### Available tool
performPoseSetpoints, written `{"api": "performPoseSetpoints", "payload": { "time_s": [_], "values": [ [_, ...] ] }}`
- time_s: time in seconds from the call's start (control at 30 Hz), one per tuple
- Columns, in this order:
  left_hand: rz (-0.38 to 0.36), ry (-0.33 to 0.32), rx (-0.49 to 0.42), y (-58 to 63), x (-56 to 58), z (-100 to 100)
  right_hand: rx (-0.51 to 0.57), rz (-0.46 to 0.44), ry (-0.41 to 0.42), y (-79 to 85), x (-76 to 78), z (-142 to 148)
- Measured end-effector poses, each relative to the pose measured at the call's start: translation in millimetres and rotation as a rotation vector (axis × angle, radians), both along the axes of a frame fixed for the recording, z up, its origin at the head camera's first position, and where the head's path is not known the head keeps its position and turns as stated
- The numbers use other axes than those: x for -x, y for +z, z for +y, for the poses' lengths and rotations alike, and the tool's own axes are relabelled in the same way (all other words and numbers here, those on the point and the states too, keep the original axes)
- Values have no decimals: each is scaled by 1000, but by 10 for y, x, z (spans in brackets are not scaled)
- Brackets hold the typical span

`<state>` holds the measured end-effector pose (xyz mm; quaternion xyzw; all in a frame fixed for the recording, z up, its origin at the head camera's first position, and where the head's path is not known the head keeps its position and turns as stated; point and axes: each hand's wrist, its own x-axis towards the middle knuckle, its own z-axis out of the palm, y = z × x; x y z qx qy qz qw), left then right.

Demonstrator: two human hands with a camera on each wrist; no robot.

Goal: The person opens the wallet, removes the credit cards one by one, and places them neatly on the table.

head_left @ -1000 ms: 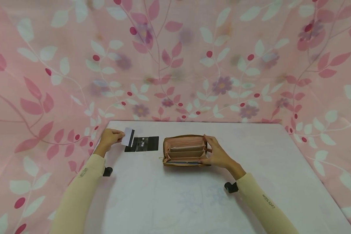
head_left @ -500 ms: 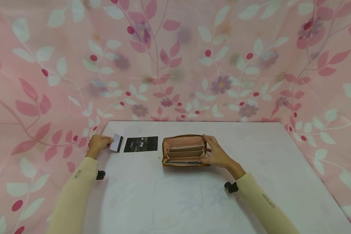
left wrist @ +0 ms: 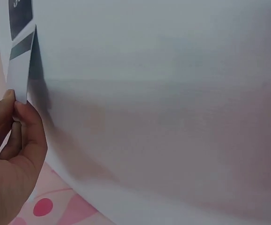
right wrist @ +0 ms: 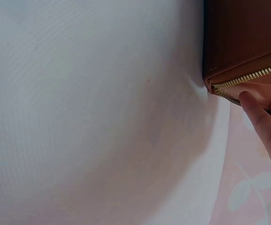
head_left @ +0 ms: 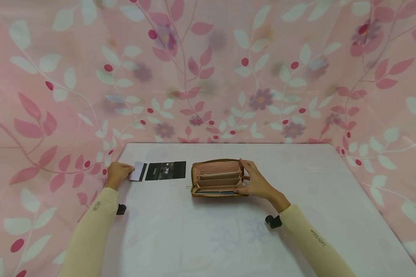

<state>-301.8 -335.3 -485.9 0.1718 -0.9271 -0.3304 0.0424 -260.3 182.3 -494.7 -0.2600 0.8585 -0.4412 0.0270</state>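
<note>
My left hand (head_left: 119,174) pinches a pale card (head_left: 137,171) with a dark stripe between thumb and fingers at the table's left side. In the left wrist view the card (left wrist: 22,68) tilts up from the table, its shadow beside it. Just right of it lie several black cards (head_left: 165,171) in a row, one printed "Vip". My right hand (head_left: 257,181) holds the right end of a brown zip wallet (head_left: 219,178), which stands with its pink compartments facing up. The wallet's brass zipper (right wrist: 254,75) is undone, and the fingers sit at its opening in the right wrist view.
A white cloth covers the table (head_left: 208,234). Pink floral fabric (head_left: 208,77) hangs behind and along both sides. Cards with thin edges show in the wallet's front slot.
My left hand has drawn the pale card left, off the black cards, and lowered it toward the table beside them. My right hand stays at the wallet.
</note>
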Motion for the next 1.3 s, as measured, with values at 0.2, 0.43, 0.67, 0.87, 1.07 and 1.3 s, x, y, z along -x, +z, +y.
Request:
{"api": "performPoseSetpoints", "payload": {
  "time_s": [0.2, 0.43, 0.67, 0.87, 1.07, 1.3],
  "values": [
    [-46, 38, -97, -77, -7, -54, 6, 1, 8, 45, -19, -8],
    [-62, 25, -115, -64, 3, -32, 14, -15, 37, 348, -181, -63],
    [-44, -26, -39, -96, 35, -45, 38, -5, 31, 191, -93, -23],
    [-30, -63, 64, -45, -14, -2, 7, 14, 13, -9, 11, 6],
    [95, -187, 211, 0, -9, 139, 17, 22, 20, -17, 15, 3],
    [160, -441, 234, 167, 131, 568, 11, 9, 16, -12, 9, -1]
  ]
}}
